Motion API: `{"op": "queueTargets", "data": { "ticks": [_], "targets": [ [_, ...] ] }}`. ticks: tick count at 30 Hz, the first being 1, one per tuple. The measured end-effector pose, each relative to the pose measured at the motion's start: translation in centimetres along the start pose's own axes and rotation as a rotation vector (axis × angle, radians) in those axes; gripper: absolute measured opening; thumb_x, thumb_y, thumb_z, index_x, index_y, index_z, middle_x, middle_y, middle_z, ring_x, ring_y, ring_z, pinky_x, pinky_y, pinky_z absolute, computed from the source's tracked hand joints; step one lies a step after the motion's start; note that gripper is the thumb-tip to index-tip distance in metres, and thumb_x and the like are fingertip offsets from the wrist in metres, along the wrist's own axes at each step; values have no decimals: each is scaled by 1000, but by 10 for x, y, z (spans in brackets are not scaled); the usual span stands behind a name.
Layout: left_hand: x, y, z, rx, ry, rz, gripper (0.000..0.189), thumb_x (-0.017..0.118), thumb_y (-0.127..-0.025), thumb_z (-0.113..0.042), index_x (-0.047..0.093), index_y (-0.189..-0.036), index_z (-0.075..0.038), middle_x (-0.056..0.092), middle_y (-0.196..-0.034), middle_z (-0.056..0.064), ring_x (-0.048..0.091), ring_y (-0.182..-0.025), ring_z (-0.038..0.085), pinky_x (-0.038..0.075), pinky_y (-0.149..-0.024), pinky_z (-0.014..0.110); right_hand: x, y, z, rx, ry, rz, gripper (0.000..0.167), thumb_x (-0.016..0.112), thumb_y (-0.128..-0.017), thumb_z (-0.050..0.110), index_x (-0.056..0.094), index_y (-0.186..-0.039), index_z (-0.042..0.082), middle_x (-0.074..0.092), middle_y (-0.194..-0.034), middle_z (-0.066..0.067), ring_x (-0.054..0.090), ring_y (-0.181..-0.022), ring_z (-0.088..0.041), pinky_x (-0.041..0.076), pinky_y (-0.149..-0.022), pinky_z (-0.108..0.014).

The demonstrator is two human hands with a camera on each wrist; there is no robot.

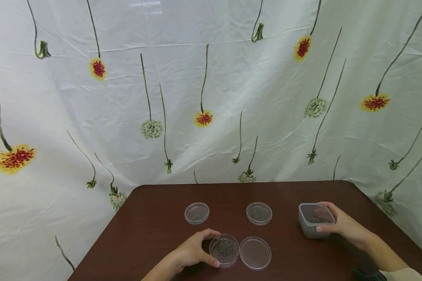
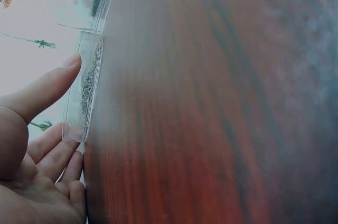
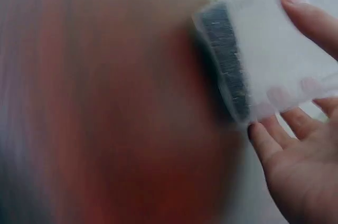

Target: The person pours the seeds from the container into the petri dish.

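My left hand (image 1: 198, 249) holds a round, clear petri dish (image 1: 224, 249) by its sides, thumb near and fingers on the far side. Dark, grainy bits lie over the dish's floor, also visible through its wall in the left wrist view (image 2: 90, 86). Touching or nearly touching it on the right is a clear petri dish lid (image 1: 255, 253). On the right, my right hand (image 1: 346, 224) grips a clear square plastic tub (image 1: 311, 230) between thumb and fingers. Dark grains (image 3: 227, 60) fill its lower part. Whether the tub touches the table is unclear.
Two covered petri dishes stand farther back on the brown table (image 1: 154, 218): one at left (image 1: 197, 213), one nearer the middle (image 1: 259, 213), both with some greenish-dark material inside. A white flower-print cloth (image 1: 183, 148) hangs behind the table.
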State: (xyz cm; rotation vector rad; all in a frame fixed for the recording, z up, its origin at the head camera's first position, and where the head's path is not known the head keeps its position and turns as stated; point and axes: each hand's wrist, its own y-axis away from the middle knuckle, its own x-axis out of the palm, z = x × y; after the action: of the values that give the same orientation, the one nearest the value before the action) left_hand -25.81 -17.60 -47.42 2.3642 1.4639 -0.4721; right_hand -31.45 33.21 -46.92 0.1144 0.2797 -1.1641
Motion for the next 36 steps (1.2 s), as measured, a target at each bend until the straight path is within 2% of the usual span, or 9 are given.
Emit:
{"op": "queueTargets", "data": {
  "ticks": [11,15,18,23,25,28,31,33,36],
  "targets": [
    [-3,0,0,27,7,-8,74,97,-69,-11,63,-135,-13,60,-138,5,40,-138,45,21,-111,74,-9,-5,-9,-9,10,79,85,66,-101,6,4,-157,-2,15,-157,-43,43,-117,16,53,-91,-28],
    [-3,0,1,30,9,-11,74,97,-69,-11,64,-135,-14,60,-138,4,39,-139,45,20,-111,74,-7,-7,-10,0,30,41,85,68,-100,6,6,-157,-3,19,-156,-42,40,-143,-27,53,-91,-28],
    [-3,0,2,28,11,-10,74,97,-69,-11,64,-135,-14,60,-138,4,38,-139,46,20,-111,74,-6,-7,-10,13,43,26,85,69,-99,7,7,-157,-3,21,-156,-41,24,-143,-56,53,-91,-29],
    [-2,0,3,29,3,-8,74,97,-69,-11,64,-135,-14,60,-138,4,39,-139,46,21,-111,74,-6,-4,-11,24,19,20,85,69,-99,7,7,-157,-1,20,-157,-41,47,-132,-9,53,-90,-29],
    [-1,0,3,27,2,-7,74,97,-69,-10,64,-134,-14,60,-137,4,39,-139,46,21,-111,74,-5,-2,-11,12,17,24,89,70,-98,6,4,-158,-1,18,-156,-42,46,-129,-3,52,-90,-28],
    [0,-1,2,20,2,-10,74,97,-68,-10,64,-134,-14,61,-137,4,39,-139,46,21,-111,74,-5,0,-10,18,35,16,99,72,-96,7,-3,-162,3,13,-160,-39,37,-141,-24,51,-93,-36],
    [1,-1,2,22,0,-13,73,97,-68,-10,64,-134,-15,61,-137,4,39,-139,46,20,-111,74,-5,1,-7,4,78,-16,107,72,-95,7,-10,-164,9,2,-162,-38,8,-147,-57,42,-102,-63],
    [1,-1,2,20,-3,-14,73,98,-68,-10,64,-134,-15,60,-138,4,39,-139,46,21,-111,74,-5,3,-3,-23,80,-56,108,71,-96,6,-11,-165,14,-2,-162,-37,-3,-145,-63,28,-102,-78],
    [1,0,3,16,-5,-13,73,98,-68,-10,65,-134,-15,60,-138,4,39,-139,46,21,-111,74,-5,5,8,-85,86,-138,104,70,-97,3,-4,-167,21,6,-162,-35,-3,-145,-63,23,-115,-67]
  ]
}}
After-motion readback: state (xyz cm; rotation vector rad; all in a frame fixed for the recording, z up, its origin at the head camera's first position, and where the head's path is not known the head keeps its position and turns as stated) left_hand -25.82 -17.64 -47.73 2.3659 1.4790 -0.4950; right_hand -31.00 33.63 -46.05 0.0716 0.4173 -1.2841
